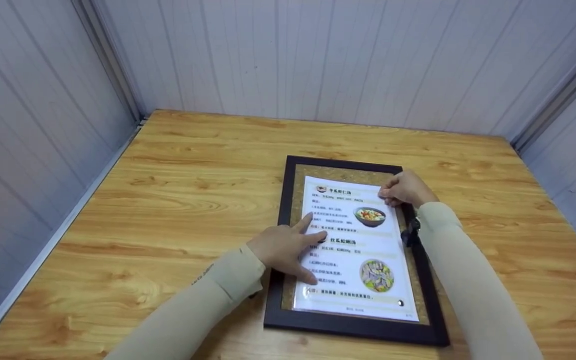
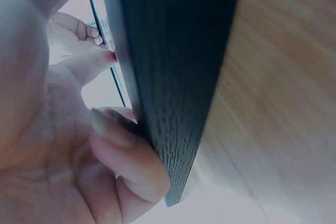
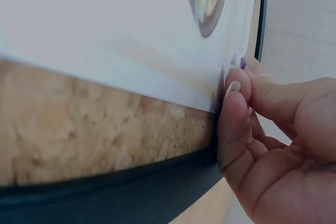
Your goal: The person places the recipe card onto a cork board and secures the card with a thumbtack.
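Note:
A white recipe sheet with printed text and two food pictures lies on a cork board in a black frame. My left hand rests with spread fingers on the sheet's left side; its wrist view shows a curled finger against the frame's dark edge. At the sheet's upper right corner, my right hand pinches a small purple pin between thumb and fingertips. Most of the pin is hidden by the fingers. Bare cork shows along the sheet's top edge.
The framed board lies on a wood-grain table, right of its middle. Pale panelled walls stand behind the table and at both sides. A small dark spot shows near the sheet's lower right corner.

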Motion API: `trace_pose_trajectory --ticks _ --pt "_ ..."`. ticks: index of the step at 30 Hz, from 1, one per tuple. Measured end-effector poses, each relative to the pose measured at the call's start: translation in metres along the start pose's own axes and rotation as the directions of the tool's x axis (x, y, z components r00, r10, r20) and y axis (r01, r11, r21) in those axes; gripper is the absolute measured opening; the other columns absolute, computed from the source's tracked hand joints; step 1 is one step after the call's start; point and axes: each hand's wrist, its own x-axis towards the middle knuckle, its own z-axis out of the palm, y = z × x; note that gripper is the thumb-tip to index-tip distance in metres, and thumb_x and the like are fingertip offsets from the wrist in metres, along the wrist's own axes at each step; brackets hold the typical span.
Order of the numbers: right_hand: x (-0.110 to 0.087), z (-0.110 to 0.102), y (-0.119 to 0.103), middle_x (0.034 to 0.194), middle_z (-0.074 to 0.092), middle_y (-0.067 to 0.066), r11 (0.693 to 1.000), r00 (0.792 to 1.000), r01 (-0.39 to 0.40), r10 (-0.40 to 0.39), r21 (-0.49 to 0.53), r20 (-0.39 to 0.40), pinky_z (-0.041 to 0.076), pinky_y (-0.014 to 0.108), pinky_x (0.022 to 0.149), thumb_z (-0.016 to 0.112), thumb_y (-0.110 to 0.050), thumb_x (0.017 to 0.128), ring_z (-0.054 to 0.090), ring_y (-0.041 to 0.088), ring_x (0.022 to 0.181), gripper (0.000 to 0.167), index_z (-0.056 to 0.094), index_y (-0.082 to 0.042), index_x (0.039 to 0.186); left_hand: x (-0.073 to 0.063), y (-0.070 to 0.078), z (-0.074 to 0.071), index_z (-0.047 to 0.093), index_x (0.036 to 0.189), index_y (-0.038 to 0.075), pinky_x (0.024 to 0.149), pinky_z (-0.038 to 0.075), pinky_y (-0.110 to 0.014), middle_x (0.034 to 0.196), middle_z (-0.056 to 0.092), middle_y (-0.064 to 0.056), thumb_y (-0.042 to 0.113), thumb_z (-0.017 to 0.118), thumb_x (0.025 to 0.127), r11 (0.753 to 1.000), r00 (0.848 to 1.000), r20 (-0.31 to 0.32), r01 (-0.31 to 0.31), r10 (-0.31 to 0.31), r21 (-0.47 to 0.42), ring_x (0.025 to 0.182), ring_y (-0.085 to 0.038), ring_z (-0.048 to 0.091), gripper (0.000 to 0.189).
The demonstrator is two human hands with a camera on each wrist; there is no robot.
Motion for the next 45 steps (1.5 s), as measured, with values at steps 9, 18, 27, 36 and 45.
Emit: trace_pose_trajectory --ticks 9,18,27,36,45 --pt "0.002 -0.004 0.000 0.077 0.069 0.004 0.987 0.993 -0.114 0.114 0.113 0.004 0.054 0.024 0.061 0.070 -0.004 0.092 0.062 0.008 0.061 0.017 0.069 0.006 0.106 0.000 0.000 -0.001 0.029 0.157 0.030 0.090 0.048 -0.043 0.163 0.009 -0.018 0.069 0.073 0.073 1.000 1.000 -0.010 -0.018 0.018 0.001 0.108 -0.037 0.060 0.102" --pt "0.006 -0.004 -0.009 0.080 0.069 0.008 0.964 0.979 -0.202 0.196 0.172 0.051 0.055 0.024 0.062 0.066 0.004 0.092 0.065 0.010 0.058 0.017 0.066 0.008 0.109 -0.002 0.000 -0.001 0.031 0.157 0.031 0.095 0.046 -0.045 0.163 0.010 -0.017 0.069 0.074 0.073 1.000 1.000 -0.017 -0.009 0.009 -0.001 0.119 -0.041 0.056 0.102" --pt "0.009 -0.004 -0.010 0.073 0.066 0.007 0.962 0.976 -0.217 0.208 0.166 0.071 0.055 0.024 0.060 0.066 0.007 0.091 0.065 0.011 0.055 0.017 0.064 0.011 0.107 -0.002 0.001 -0.002 0.031 0.157 0.031 0.095 0.046 -0.047 0.163 0.009 -0.018 0.068 0.075 0.073 1.000 1.000 -0.013 -0.012 0.012 -0.004 0.118 -0.043 0.055 0.102" --pt "0.013 -0.001 -0.017 0.064 0.064 0.007 0.961 0.968 -0.252 0.248 0.117 0.047 0.053 0.024 0.056 0.068 0.002 0.091 0.064 0.012 0.054 0.012 0.066 0.007 0.102 -0.004 -0.001 -0.002 0.032 0.156 0.028 0.094 0.047 -0.046 0.163 0.011 -0.019 0.067 0.075 0.074 1.000 1.000 -0.019 -0.012 0.012 -0.001 0.120 -0.043 0.054 0.100" --pt "0.006 -0.011 -0.002 0.089 0.066 0.012 0.977 0.978 -0.161 0.139 0.143 0.153 0.057 0.032 0.072 0.062 -0.004 0.097 0.065 0.017 0.072 0.015 0.064 0.007 0.108 -0.002 0.002 -0.003 0.028 0.157 0.031 0.097 0.045 -0.045 0.163 0.008 -0.018 0.069 0.074 0.073 1.000 1.000 0.010 0.004 -0.004 0.006 0.123 -0.043 0.052 0.102"
